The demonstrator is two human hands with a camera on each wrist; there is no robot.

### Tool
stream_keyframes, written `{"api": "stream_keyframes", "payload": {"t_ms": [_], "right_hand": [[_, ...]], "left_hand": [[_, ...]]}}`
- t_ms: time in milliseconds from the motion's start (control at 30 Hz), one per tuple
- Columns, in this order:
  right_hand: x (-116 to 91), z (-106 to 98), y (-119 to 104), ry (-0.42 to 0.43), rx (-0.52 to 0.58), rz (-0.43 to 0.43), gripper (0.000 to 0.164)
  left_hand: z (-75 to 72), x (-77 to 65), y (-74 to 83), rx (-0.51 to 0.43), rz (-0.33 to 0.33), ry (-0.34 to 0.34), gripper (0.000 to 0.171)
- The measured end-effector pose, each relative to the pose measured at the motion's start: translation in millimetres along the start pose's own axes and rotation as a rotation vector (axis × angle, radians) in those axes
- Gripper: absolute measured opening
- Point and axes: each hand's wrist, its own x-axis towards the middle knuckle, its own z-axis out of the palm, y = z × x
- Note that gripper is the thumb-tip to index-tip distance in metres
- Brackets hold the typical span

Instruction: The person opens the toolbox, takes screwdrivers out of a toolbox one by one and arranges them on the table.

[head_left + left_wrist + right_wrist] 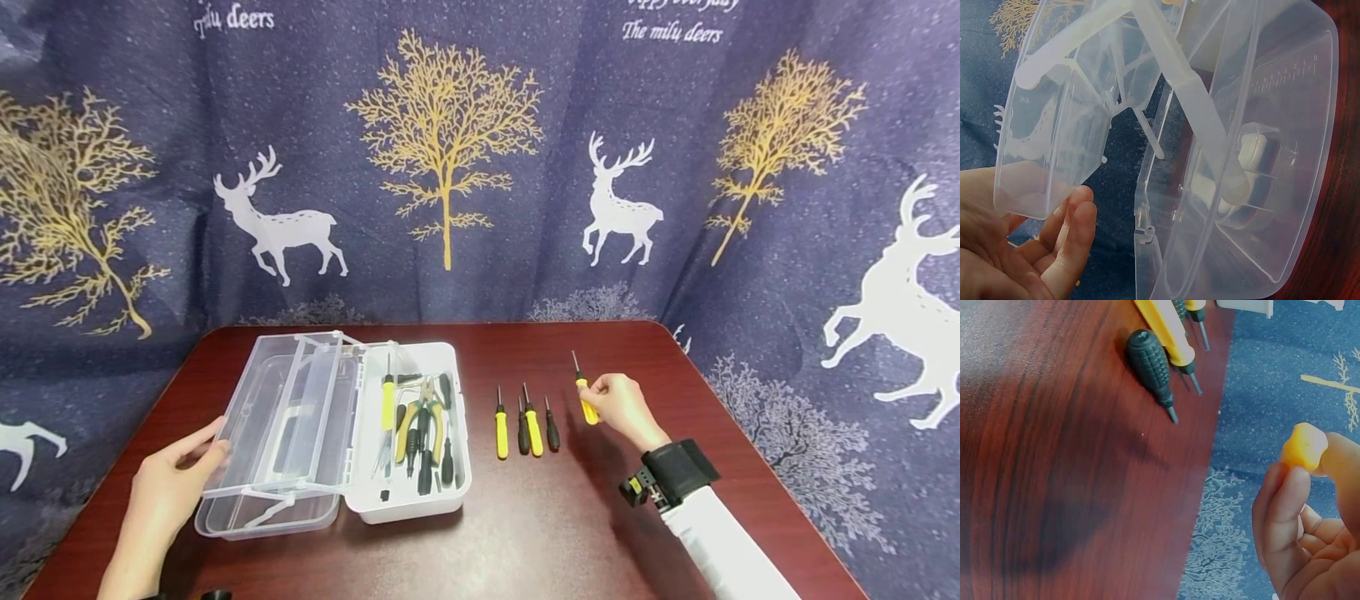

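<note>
Fingers point(1282, 506) of the right hand point(621, 408) are clamped on the yellow handle of a screwdriver point(590, 414), right of centre in the head view, and its thin shaft points to the upper edge. In the lower left of the frame, the left hand point(167, 479) pinches the edge of a clear tray point(243, 417) between thumb and fingers. Below this tray there is a clear lid point(266, 522), joined to a white box point(412, 512) left of centre, which contains pliers point(438, 437) and other small tools. Between box and right hand, two yellow screwdrivers point(502, 435) and two black screwdrivers point(552, 433) lie on the dark red table point(547, 525). A blue cloth point(525, 212) with deer and trees fills the upper part.
</note>
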Motion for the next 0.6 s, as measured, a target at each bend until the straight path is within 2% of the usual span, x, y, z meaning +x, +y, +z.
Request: {"api": "stream_keyframes", "payload": {"t_ms": [400,600], "right_hand": [[-1,10,1,-0.026,-0.006,0.011,0.03],[-1,20,6,-0.057,0.003,0.043,0.031]], "left_hand": [[-0.5,0.6,-0.7,0.021,0.005,0.0,0.051],[-1.2,0.6,-0.4,0.029,0.006,-0.002,0.051]]}}
